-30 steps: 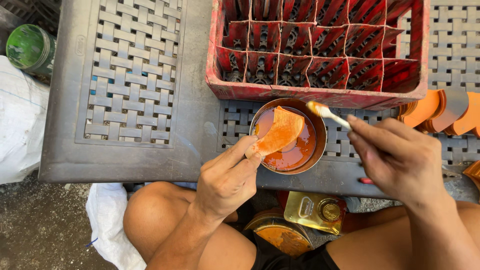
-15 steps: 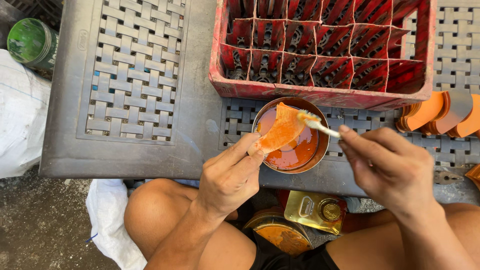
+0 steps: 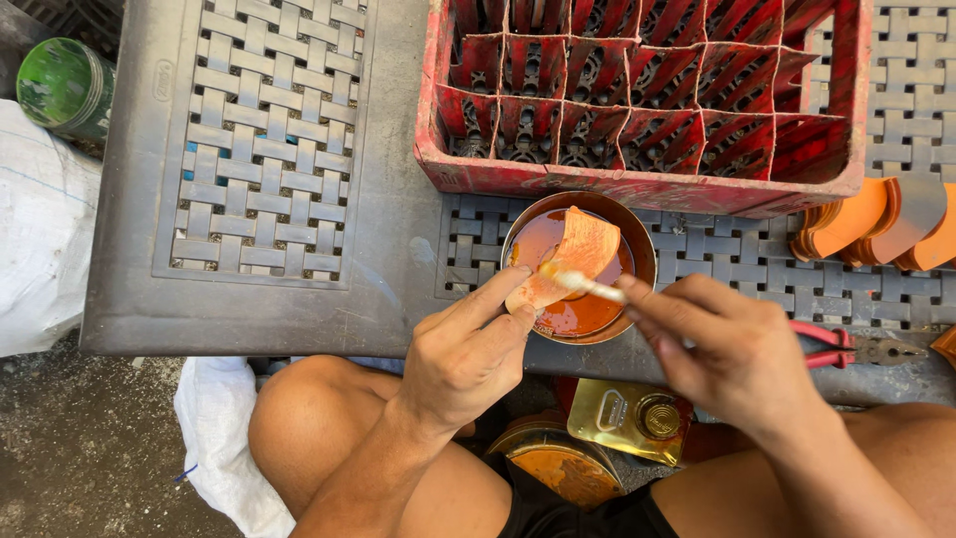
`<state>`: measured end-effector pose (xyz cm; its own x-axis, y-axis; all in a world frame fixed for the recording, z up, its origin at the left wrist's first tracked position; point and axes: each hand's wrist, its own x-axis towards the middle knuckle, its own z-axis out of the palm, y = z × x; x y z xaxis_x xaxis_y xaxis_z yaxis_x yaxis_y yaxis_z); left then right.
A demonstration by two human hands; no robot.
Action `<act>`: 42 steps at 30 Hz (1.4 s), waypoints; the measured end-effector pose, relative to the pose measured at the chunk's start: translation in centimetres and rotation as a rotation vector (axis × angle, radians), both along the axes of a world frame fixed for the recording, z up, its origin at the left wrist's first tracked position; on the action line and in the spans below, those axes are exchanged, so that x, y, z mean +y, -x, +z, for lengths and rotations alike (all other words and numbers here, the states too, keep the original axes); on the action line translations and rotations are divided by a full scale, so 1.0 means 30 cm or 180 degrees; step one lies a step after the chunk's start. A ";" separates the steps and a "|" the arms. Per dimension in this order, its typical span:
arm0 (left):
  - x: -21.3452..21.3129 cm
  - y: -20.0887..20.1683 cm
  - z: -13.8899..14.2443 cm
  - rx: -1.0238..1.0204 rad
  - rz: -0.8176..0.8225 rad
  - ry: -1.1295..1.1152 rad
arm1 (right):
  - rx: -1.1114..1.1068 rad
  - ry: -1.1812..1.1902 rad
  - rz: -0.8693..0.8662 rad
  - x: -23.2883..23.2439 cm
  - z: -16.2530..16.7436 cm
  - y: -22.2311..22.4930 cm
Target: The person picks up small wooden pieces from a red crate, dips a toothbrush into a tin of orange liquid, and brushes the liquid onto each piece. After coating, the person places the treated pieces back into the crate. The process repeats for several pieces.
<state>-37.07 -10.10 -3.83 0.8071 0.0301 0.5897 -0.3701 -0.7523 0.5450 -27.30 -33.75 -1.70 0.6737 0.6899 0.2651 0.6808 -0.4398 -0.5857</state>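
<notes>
**Orange piece held over the paint tin, brush laid against it**

Looking down from the head camera: the person sits with knees up against a dark plastic worktop (image 3: 269, 159) patterned like woven strips. The left hand (image 3: 468, 354) reaches up from below, and its fingers (image 3: 488, 299) are clamped on the lower end of a small curved orange piece (image 3: 570, 259), pinched between thumb and forefinger. The piece hangs tilted directly above an open round tin (image 3: 583, 267) of glossy orange paint, which stands on the worktop just in front of a red divided crate (image 3: 647, 95).

The right hand (image 3: 732, 354) comes in from the right, fingers closed together around the handle of a thin pale brush (image 3: 583, 285). The brush tip touches the lower part of the orange piece, close to the left thumb.

To the right of the tin, a row of orange curved pieces (image 3: 871, 219) leans in an overlapping stack near the crate's corner. Red-handled pliers (image 3: 846, 349) lie on the worktop's near edge, just beside the right hand. Below the worktop, between the person's legs, sit a gold rectangular can (image 3: 622, 418) with a round cap and another round tin lid (image 3: 553, 463) smeared orange. A green-topped can (image 3: 62, 88) stands at the far left, and white sacking (image 3: 40, 239) lies on the ground beside it.
</notes>
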 end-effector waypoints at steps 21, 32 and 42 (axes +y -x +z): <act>0.075 -0.024 0.024 0.1318 -0.1382 0.0641 | 0.0764 0.0514 0.0908 -0.020 0.011 -0.087; -0.102 0.008 -0.147 0.1814 -0.1861 0.4670 | 0.1481 -0.1040 -0.0450 0.034 -0.112 0.072; -0.020 -0.007 -0.169 0.1542 -0.1479 0.5635 | -0.0081 0.0238 -0.0794 0.042 -0.012 0.019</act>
